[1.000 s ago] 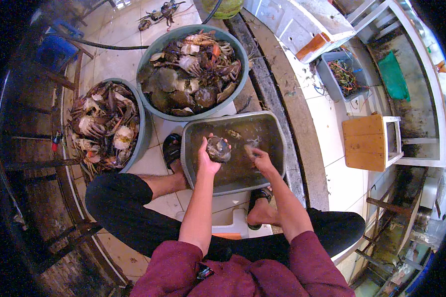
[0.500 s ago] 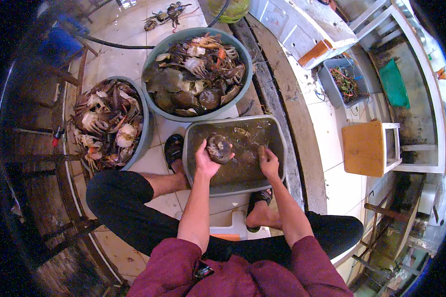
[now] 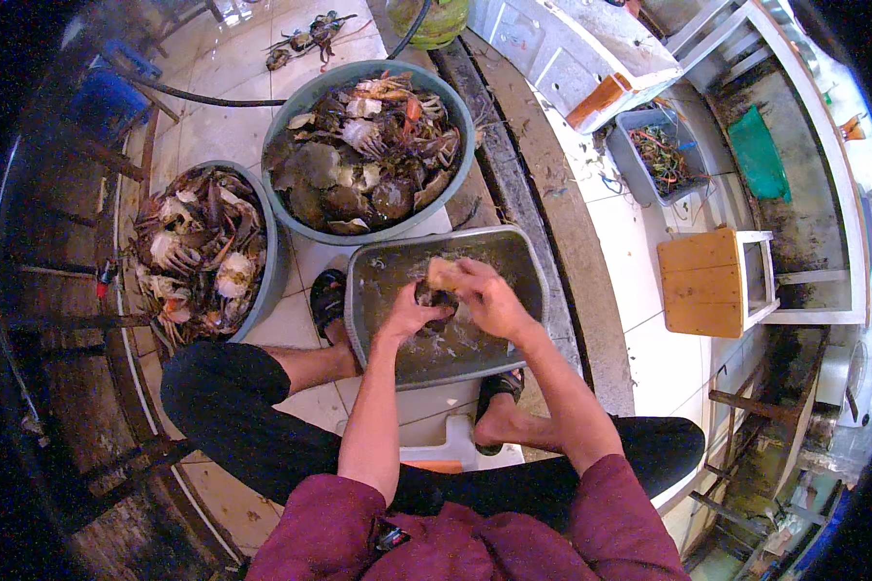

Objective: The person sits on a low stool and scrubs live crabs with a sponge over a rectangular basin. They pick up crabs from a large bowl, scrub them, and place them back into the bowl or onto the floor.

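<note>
My left hand (image 3: 414,315) is wrapped round a dark, rounded crab piece (image 3: 435,302) over a grey rectangular tub (image 3: 535,290) of murky water. From the right, my right hand (image 3: 486,302) grips a small pale tan block (image 3: 442,272), which looks like a sponge or brush, against the crab piece, partly hiding it. Beyond the tub stands a round green-grey basin (image 3: 273,184) heaped with crabs and shell pieces. A second basin (image 3: 273,271), also full of crab parts, is at my left.
A few crabs (image 3: 305,39) lie on the tiles behind a black hose (image 3: 228,101). At the right are a white foam box (image 3: 591,44), a grey bin (image 3: 630,155) of tangled strings and a wooden box (image 3: 698,286). A gutter and plank (image 3: 572,213) run beside the tub.
My right hand has risen from the water at the tub's right, bringing the tan block onto the crab piece. My left hand has turned inward over that piece.
</note>
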The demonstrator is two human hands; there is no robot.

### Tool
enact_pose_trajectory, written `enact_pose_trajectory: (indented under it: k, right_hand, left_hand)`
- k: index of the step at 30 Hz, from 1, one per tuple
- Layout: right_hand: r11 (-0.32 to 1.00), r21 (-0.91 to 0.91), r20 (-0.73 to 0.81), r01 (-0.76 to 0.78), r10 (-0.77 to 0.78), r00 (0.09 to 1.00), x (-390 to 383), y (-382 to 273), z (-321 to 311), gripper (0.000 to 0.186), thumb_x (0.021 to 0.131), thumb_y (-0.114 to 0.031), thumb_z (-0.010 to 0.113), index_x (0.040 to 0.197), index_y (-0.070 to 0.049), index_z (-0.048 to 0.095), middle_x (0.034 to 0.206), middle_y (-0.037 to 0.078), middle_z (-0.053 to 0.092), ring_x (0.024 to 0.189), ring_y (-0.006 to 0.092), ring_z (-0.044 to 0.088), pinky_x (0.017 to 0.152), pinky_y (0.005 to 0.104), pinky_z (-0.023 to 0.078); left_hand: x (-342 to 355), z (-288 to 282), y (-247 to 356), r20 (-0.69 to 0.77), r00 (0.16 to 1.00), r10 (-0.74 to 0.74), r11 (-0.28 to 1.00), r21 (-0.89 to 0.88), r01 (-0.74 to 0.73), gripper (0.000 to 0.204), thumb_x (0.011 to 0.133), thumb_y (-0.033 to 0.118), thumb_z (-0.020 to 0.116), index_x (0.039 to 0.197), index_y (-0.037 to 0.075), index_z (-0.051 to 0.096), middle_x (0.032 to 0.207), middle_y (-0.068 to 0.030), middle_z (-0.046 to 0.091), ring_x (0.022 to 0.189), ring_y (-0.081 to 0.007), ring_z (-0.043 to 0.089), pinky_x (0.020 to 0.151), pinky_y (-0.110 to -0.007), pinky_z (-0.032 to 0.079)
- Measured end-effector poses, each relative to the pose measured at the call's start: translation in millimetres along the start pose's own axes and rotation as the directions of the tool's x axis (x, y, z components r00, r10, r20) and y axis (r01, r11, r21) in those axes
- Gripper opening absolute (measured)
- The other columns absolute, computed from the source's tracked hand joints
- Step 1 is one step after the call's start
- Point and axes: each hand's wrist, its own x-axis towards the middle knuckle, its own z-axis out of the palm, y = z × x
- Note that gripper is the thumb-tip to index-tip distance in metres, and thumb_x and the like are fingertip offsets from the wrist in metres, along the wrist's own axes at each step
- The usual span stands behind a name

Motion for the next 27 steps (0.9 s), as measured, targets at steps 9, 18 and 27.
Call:
enact_pose_trajectory:
  k: [9, 18, 27]
  right_hand:
    - [0.99, -0.127, 0.036, 0.067, -0.063, 0.997, -6, -13, -13, 0.053, 0.07, 0.005, 0.052, 0.12, -0.011, 0.062, 0.128, 0.026, 0.05, 0.12, 0.0432, 0.046, 0.105, 0.0455, 0.038]
    - [0.978, -0.208, -0.024, -0.009, 0.004, 1.0, -22, -7, -18, 0.051, 0.072, 0.0, 0.057, 0.121, -0.013, 0.061, 0.124, 0.026, 0.053, 0.118, 0.0459, 0.046, 0.101, 0.0472, 0.041]
    - [0.58, 0.747, 0.025, -0.326, 0.465, 0.885, -18, 21, -18, 0.038, 0.095, -0.009, 0.053, 0.132, 0.0, 0.049, 0.118, 0.008, 0.062, 0.104, 0.0141, 0.059, 0.089, 0.0285, 0.047]
  left_hand:
    - [1, 11, 22, 0.017, 1.0, 0.023, 0.959, 0.281, -0.027, 0.039, 0.063, 0.007, 0.082, 0.099, 0.001, 0.066, 0.09, -0.0035, 0.069, 0.079, -0.011, 0.061, 0.073, -0.03, 0.051]
    - [-14, 23, 53, -0.003, 1.0, 0.0, 0.927, 0.374, 0.001, 0.034, 0.065, 0.01, 0.082, 0.095, 0.002, 0.067, 0.086, -0.0029, 0.068, 0.077, -0.0113, 0.06, 0.07, -0.031, 0.05]
    - [-3, -9, 30, 0.149, 0.966, -0.211, 0.941, -0.236, 0.242, 0.049, 0.083, 0.019, 0.065, 0.126, 0.006, 0.047, 0.114, -0.0076, 0.055, 0.101, -0.0157, 0.053, 0.087, -0.031, 0.043]
